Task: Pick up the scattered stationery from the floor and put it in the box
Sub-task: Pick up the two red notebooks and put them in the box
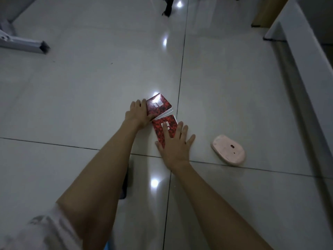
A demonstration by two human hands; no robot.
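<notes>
Notebooks (163, 115) under both hands' fingers (177, 131)

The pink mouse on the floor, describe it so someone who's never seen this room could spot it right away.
Start at the dark grout line in the glossy tiled floor that runs across below the hands. The pink mouse lies on that line, to the right of the right hand, apart from it. Unlike the two flat red-and-black notebooks, it is rounded, pale pink and upside down, with small holes in its underside.
</notes>
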